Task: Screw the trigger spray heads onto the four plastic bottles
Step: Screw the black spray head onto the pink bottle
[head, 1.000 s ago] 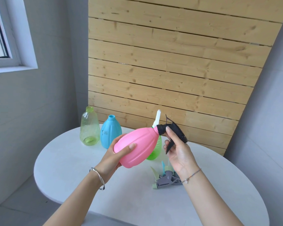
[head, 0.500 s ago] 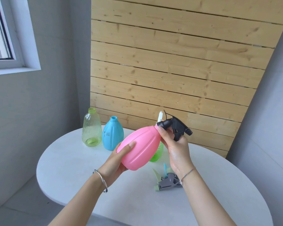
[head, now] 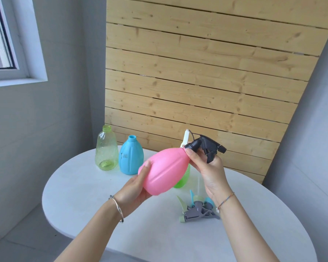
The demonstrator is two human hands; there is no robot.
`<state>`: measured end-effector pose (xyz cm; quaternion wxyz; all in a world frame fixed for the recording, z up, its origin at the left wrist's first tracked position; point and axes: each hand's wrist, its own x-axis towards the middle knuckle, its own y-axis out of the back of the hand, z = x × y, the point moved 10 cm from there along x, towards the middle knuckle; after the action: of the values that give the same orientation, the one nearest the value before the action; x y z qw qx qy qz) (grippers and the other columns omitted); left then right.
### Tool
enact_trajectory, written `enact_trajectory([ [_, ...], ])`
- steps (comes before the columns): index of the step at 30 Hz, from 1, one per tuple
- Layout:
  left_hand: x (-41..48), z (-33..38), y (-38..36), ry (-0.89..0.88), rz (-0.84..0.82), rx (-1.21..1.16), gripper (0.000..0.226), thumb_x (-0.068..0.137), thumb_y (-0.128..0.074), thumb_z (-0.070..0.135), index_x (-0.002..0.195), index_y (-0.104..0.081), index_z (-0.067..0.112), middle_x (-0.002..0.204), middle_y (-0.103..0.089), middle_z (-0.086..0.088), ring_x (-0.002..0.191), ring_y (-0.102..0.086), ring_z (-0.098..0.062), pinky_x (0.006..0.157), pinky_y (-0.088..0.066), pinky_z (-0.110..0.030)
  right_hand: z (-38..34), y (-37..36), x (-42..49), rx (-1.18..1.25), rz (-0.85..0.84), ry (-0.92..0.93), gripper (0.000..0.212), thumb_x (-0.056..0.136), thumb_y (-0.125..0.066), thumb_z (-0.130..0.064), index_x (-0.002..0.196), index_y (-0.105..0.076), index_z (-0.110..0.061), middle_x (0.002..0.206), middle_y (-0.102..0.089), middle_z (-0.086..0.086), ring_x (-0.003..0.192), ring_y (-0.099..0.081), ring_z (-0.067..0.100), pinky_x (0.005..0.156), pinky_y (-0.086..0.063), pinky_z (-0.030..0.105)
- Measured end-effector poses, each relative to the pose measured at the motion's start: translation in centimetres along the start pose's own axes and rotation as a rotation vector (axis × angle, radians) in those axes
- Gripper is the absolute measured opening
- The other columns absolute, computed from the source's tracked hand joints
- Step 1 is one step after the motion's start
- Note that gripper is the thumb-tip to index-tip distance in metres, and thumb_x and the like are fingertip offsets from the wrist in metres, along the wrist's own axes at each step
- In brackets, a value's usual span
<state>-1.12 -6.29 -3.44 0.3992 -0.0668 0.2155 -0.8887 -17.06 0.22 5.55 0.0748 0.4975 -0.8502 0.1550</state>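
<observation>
Pink bottle (head: 164, 172) lay tilted, neck toward 1 o'clock, cupped by the left hand (head: 134, 193). Right hand (head: 208, 171) gripped its black sprayer (head: 204, 146).

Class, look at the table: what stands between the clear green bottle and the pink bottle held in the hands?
In the head view, the blue bottle stands between the clear green bottle and the pink bottle.

The only legible writing stands outside the window (head: 0, 44), seen through its glass at the lower left corner of the pane: the pale letters "BO" on a dark sign, cut off by the picture edge. Smaller characters just above them are too blurred to read.
</observation>
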Motion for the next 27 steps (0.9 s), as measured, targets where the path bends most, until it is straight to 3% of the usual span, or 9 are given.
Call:
enact_trajectory([
  [2,-0.1,0.3,-0.5,-0.016,-0.045,-0.034,0.051,0.073,-0.064,0.054,0.114,-0.06,0.023,0.111,-0.073,0.001,0.103,-0.068,-0.013,0.078,-0.057,-0.024,0.1,0.0,-0.1,0.019,0.005,-0.015,0.03,0.072,-0.076,-0.02,0.097,-0.07,-0.004,0.109,-0.07,0.021,0.106,-0.065,0.029,0.102,-0.046,0.051],
  [6,-0.3,-1.2,-0.6,0.124,-0.073,-0.024,0.059,0.072,-0.048,0.073,0.113,-0.059,0.032,0.107,-0.074,-0.009,0.103,-0.068,-0.032,0.077,-0.059,-0.045,0.0,-0.7,-0.3,-0.005,-0.012,-0.015,0.034,0.07,-0.077,-0.021,0.098,-0.07,-0.004,0.108,-0.071,0.018,0.102,-0.065,0.024,0.102,-0.046,0.048],
  [8,-0.3,-1.1,-0.4,0.119,-0.043,-0.061,0.063,0.067,-0.047,0.071,0.115,-0.056,0.031,0.105,-0.074,-0.011,0.096,-0.07,-0.033,0.071,-0.061,-0.042,0.0,-0.7,-0.2,-0.003,-0.009,-0.014,0.03,0.074,-0.075,-0.015,0.101,-0.069,-0.002,0.109,-0.071,0.017,0.105,-0.065,0.026,0.101,-0.047,0.046],
  [12,-0.4,0.5,-0.9,0.013,-0.087,-0.086,0.063,0.071,-0.068,0.05,0.125,-0.052,0.021,0.113,-0.072,-0.002,0.103,-0.068,-0.016,0.076,-0.058,-0.026,0.2,-0.1,-0.1,0.057,0.01,-0.039,0.018,0.08,-0.07,-0.012,0.096,-0.069,-0.005,0.102,-0.071,0.015,0.099,-0.066,0.024,0.095,-0.052,0.039],
  [14,-0.3,0.1,-0.9,0.051,-0.117,-0.083,0.061,0.066,-0.067,0.059,0.118,-0.059,0.028,0.113,-0.072,-0.002,0.104,-0.068,-0.019,0.077,-0.058,-0.033,0.3,-0.3,-0.2,0.063,-0.011,-0.046,0.016,0.08,-0.07,-0.013,0.094,-0.069,-0.007,0.101,-0.071,0.013,0.097,-0.066,0.021,0.095,-0.052,0.038],
  [17,-0.5,-0.9,-0.5,0.174,-0.096,-0.02,0.067,0.064,-0.047,0.076,0.112,-0.061,0.031,0.108,-0.073,-0.012,0.1,-0.069,-0.035,0.072,-0.06,-0.045,0.2,-0.7,-0.4,0.053,-0.032,-0.043,0.016,0.077,-0.072,-0.016,0.092,-0.069,-0.01,0.097,-0.07,0.009,0.095,-0.066,0.019,0.097,-0.051,0.04],
  [19,-0.6,-0.6,-0.2,0.146,-0.079,0.028,0.069,0.067,-0.055,0.069,0.122,-0.053,0.027,0.113,-0.07,-0.014,0.098,-0.07,-0.032,0.07,-0.06,-0.037,0.3,-0.6,-0.4,0.065,-0.021,-0.051,0.015,0.077,-0.072,-0.015,0.091,-0.07,-0.011,0.1,-0.071,0.01,0.099,-0.066,0.021,0.097,-0.05,0.04],
  [23,-0.4,1.4,0.1,-0.018,-0.065,0.045,0.085,0.061,-0.079,0.053,0.133,-0.048,0.023,0.125,-0.065,0.0,0.111,-0.064,-0.016,0.087,-0.056,-0.028,0.5,-0.3,-0.3,0.109,0.013,-0.08,0.009,0.08,-0.07,-0.011,0.088,-0.07,-0.013,0.1,-0.071,0.01,0.101,-0.065,0.022,0.098,-0.05,0.041],
  [27,-0.4,-0.2,-0.2,0.138,-0.094,-0.089,0.062,0.066,-0.051,0.074,0.108,-0.068,0.032,0.11,-0.073,-0.009,0.1,-0.069,-0.032,0.076,-0.06,-0.044,0.5,-1.0,-0.6,0.082,-0.009,-0.066,0.01,0.078,-0.071,-0.011,0.089,-0.071,-0.012,0.093,-0.072,0.005,0.093,-0.067,0.017,0.096,-0.051,0.04],
])
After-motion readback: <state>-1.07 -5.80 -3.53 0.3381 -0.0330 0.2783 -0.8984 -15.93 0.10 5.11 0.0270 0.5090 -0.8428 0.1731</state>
